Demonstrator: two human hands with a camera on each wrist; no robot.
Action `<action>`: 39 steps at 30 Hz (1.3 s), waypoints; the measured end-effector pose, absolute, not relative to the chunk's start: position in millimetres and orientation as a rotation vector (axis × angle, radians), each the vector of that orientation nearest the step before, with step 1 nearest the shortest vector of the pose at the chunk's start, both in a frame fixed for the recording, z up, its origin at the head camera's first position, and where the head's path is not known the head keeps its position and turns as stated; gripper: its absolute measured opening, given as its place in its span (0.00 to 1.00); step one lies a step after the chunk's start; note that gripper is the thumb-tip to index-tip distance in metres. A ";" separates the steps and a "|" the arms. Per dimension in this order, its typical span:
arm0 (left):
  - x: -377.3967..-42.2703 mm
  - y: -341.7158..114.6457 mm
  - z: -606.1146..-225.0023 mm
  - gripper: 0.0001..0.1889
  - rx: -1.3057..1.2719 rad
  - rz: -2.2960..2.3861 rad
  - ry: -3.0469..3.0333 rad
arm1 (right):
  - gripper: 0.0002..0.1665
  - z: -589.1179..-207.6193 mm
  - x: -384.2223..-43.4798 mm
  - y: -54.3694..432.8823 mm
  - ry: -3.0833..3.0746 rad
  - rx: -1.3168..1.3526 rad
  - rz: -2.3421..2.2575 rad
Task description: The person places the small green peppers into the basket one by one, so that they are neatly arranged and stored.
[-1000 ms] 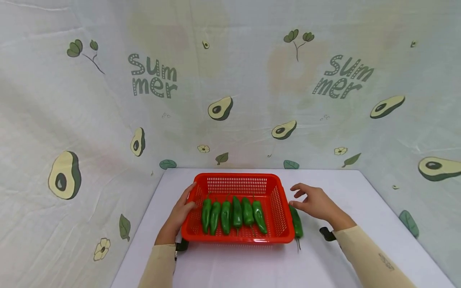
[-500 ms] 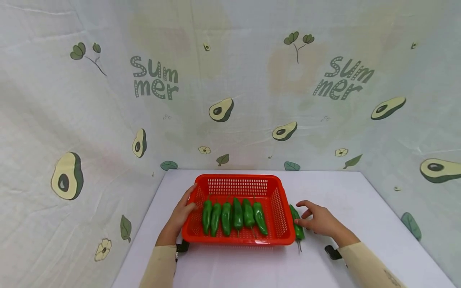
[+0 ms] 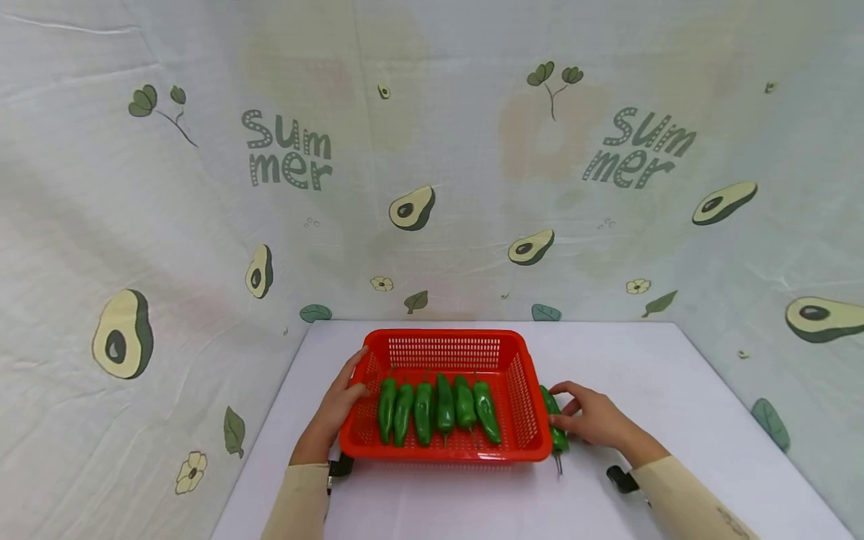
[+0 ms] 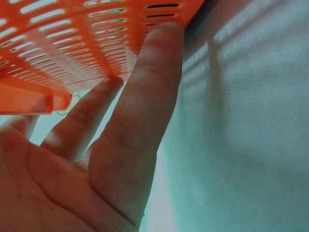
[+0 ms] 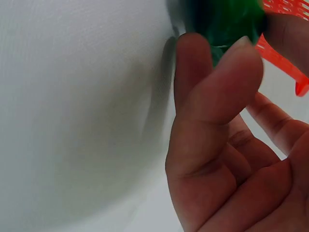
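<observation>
My left hand rests at the left side of a red plastic basket. In the left wrist view its nearly straight fingers reach the slotted outer wall. Inside the basket, several green peppers lie side by side in a row. Just outside the right wall is another green pepper, stem end toward me, and my right hand pinches it between thumb and fingers. The right wrist view shows fingertips on both sides of this pepper, its far part cut off by the frame.
A white cloth covers the table. Behind and beside it hangs a pale curtain printed with avocados and leaves. The basket's right rim stands close beside the right hand's fingertips.
My right hand has come down and toward me onto the pepper outside the basket, and its fingers have closed round it. The left hand stays at the basket.
</observation>
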State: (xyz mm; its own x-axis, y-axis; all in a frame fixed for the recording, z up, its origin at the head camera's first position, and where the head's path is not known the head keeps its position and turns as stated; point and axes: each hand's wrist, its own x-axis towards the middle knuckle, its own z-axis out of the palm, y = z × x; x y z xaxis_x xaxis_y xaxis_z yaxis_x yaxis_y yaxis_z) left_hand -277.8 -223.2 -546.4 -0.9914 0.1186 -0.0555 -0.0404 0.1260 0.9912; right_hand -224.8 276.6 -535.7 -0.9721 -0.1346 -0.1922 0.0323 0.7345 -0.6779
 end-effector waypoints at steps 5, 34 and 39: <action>-276.8 -224.4 -547.3 0.43 0.073 1.994 2.280 | 0.38 -535.8 -225.4 273.4 2.700 -0.081 -1.099; -280.2 -223.9 -544.1 0.44 0.092 1.970 2.278 | 0.41 -538.1 -228.5 271.2 2.672 0.024 -1.077; -280.8 -224.1 -543.5 0.43 0.091 1.968 2.268 | 0.38 -537.4 -228.5 268.8 2.666 0.052 -1.083</action>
State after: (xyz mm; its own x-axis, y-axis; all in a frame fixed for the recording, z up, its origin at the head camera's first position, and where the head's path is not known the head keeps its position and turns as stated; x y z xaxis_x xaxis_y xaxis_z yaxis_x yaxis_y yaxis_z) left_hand -280.8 -224.1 -543.5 -0.9887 0.1352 -0.0641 -0.0445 0.1437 0.9886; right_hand -228.5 268.8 -537.4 -0.9649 -0.0650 -0.2546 0.1309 0.7211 -0.6804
